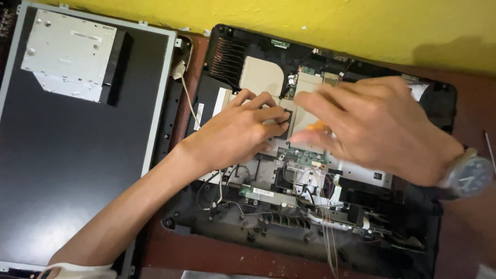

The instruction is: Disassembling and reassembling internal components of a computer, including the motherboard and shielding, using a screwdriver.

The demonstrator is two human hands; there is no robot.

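Pressing left hand [243, 129] fingertips on opened computer [268, 206]

Drive [67, 54] on panel [77, 170] (left of chassis [320, 217]).

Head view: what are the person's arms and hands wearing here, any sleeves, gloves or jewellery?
Both hands are bare, no gloves or rings visible. The left hand has a bare forearm, with a white sleeve edge showing only near the bottom. The right hand, blurred, wears a wristwatch with a round dark dial and metallic case.
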